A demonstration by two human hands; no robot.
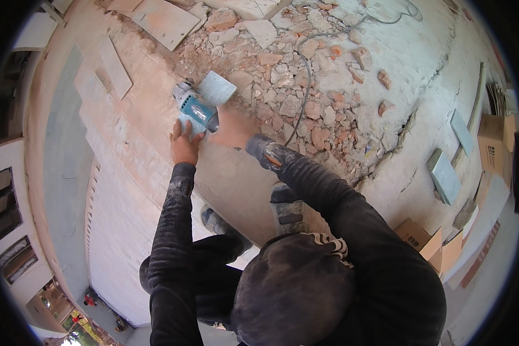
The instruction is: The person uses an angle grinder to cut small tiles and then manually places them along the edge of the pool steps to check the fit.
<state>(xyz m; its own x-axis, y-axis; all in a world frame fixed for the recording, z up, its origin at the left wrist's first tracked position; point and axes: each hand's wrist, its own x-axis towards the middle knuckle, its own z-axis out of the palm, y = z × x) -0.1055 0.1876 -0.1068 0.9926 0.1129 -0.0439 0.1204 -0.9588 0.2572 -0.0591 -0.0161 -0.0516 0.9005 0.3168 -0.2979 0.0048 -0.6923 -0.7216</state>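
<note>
A teal angle grinder [197, 111] lies across a pale grey-blue tile [218, 87]. The grinder's metal head points up and left. My right hand [233, 128], blurred by motion, closes round the grinder's dark rear end. Just left of it, my left hand [185, 144] grips the tile's near edge, fingers spread on top and thumb beside the grinder. The body of the grinder covers the middle of the tile. Whether the disc touches the tile is hidden.
Broken rubble [282, 86] spreads beyond and right of my hands, with a dark cable [309, 75] running across it. Loose slabs [116, 66] lie at the far left. At right are tile pieces [444, 176] and a cardboard box [495, 144]. My shoes [287, 207] are close below.
</note>
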